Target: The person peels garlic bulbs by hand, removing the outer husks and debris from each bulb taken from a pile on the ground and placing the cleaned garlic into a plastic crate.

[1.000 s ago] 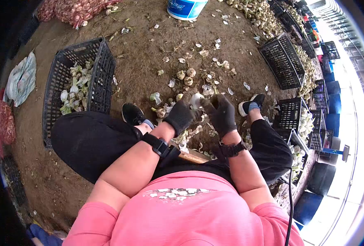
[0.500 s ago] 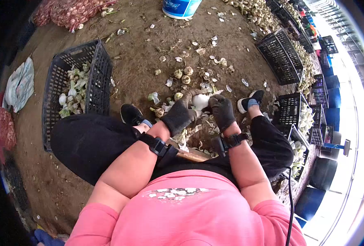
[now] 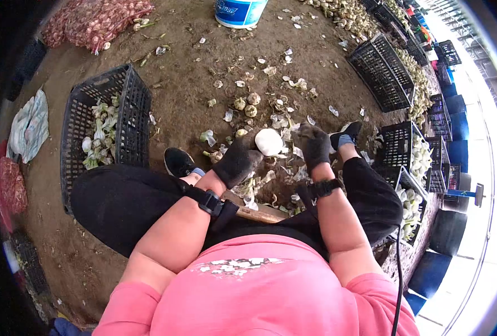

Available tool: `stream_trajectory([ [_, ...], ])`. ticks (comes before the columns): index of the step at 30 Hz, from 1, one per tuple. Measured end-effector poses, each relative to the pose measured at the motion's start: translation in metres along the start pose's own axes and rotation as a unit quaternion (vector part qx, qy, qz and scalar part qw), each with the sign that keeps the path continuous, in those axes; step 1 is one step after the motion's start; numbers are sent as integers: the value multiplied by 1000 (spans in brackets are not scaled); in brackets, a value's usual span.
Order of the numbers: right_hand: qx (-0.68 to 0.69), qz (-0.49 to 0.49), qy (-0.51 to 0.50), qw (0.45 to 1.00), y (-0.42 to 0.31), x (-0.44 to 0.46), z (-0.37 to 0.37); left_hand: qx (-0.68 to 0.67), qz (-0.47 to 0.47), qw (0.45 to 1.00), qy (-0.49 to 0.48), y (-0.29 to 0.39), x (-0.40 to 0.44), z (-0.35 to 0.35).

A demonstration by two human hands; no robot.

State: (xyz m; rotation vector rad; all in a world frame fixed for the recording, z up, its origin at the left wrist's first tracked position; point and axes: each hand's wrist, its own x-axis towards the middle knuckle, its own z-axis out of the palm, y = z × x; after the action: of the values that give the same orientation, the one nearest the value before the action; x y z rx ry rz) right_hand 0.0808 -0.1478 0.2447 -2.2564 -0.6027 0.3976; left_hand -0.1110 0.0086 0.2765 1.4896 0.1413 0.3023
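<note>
My left hand [image 3: 238, 162], in a dark glove, is closed around the lower left side of a smooth white garlic bulb [image 3: 269, 142]. To the right, apart from the bulb, my gloved right hand [image 3: 314, 144] has its fingers curled in; what they pinch, if anything, is hidden. Loose garlic skins [image 3: 282, 122] lie on the dirt just beyond and beneath both hands. Several unpeeled garlic bulbs [image 3: 251, 111] rest on the ground a little farther out.
At the left stands a black crate [image 3: 135, 106] with stemmed garlic inside. A blue and white bucket [image 3: 240, 12] is at the top, near red mesh sacks of garlic [image 3: 97, 22]. More black crates [image 3: 382, 73] and garlic heaps line the right. My shoes [image 3: 178, 162] flank the hands.
My right hand has come away from the garlic bulb and moved slightly right. The bulb's white face now shows more fully in my left hand. The view has shifted slightly.
</note>
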Motion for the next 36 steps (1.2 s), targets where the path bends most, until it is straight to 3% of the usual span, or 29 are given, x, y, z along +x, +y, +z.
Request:
stream_trajectory([
  [2, 305, 72, -53, 948, -50, -40, -20, -17, -38, 999, 0, -12, 4, 6],
  [4, 382, -77, -67, 919, -87, -73, 6, 197, 15, 980, -1, -36, 4, 6],
  [5, 196, -238, -58, 949, -85, -73, 3, 250, 64, 966, -1, -13, 0, 12],
  [6, -13, -378, -45, 925, -80, -71, -7, 173, 51, 982, -50, -19, 4, 13],
  [7, 103, -187, -104, 971, -75, -72, -17, 165, 20, 985, -50, -25, -4, 14],
  [8, 223, 11, -149, 963, -67, -72, -27, 130, -62, 987, -67, -11, -9, 15],
  [9, 316, 17, -85, 945, -31, -53, -37, 63, -172, 980, -81, -11, -9, 13],
  [10, 412, 98, -11, 906, -15, -43, -65, 26, -169, 984, -47, -42, -13, 8],
  [12, 529, 90, 140, 832, 15, -23, -132, 101, -101, 989, -39, -35, -10, 1],
  [14, 730, 86, 119, 667, 48, -5, -215, 135, -124, 982, -42, -56, -4, -6],
  [15, 720, 69, 272, 634, 38, -11, -240, 71, -125, 987, -68, -34, 0, -1],
  [16, 693, 49, 419, 585, 25, -16, -258, 143, -83, 984, -61, -38, 2, 1],
  [18, 646, 51, 427, 631, 64, 7, -266, 62, -87, 993, -40, -20, 6, 14],
  [19, 484, 12, 285, 828, 136, 33, -259, 196, 3, 980, -38, -11, 5, 15],
  [20, 478, 3, 209, 853, 108, 32, -213, 196, 4, 980, -41, -12, 6, 13],
  [22, 446, -23, 53, 893, 43, 26, -118, 137, -145, 976, -83, -18, 2, 3],
  [23, 324, -45, 113, 938, -6, -1, -50, 77, -131, 986, -70, -24, -1, 3],
  [24, 196, -196, 125, 953, -40, -30, -9, 19, -123, 991, -51, -28, -4, 1],
  [26, 166, -266, -132, 940, -26, -42, 81, -62, -239, 968, 50, -17, -5, 4],
  [27, 160, -223, -103, 956, -36, -48, 77, -57, -280, 957, 55, 17, 2, 12],
  [28, -130, -150, -226, 954, -61, -29, 62, -92, -137, 984, 71, 10, -2, 2],
  [29, -144, -277, -127, 942, -48, -9, 81, -86, -120, 983, 110, -2, 1, 3],
  [30, -161, -305, -59, 937, -40, 14, 97, -40, -53, 986, 155, -18, 4, -6],
  [31, -201, -223, -79, 951, -56, 35, 95, -273, -6, 946, 173, 3, 7, -10],
  [32, -289, -248, -126, 916, -40, 72, 97, -247, -36, 947, 203, 3, 12, -25],
  [33, -245, -259, -65, 932, -7, 110, 104, -234, -26, 936, 262, 4, 12, -31],
  [34, -106, -156, 85, 978, -38, 101, 82, -222, -11, 923, 315, 5, 16, -34],
  [35, -113, -136, 123, 977, -46, 106, 67, -224, -8, 920, 321, 3, 18, -35],
  [36, -51, -139, 178, 973, -40, 115, 63, -190, -87, 907, 365, -2, 16, -33],
])
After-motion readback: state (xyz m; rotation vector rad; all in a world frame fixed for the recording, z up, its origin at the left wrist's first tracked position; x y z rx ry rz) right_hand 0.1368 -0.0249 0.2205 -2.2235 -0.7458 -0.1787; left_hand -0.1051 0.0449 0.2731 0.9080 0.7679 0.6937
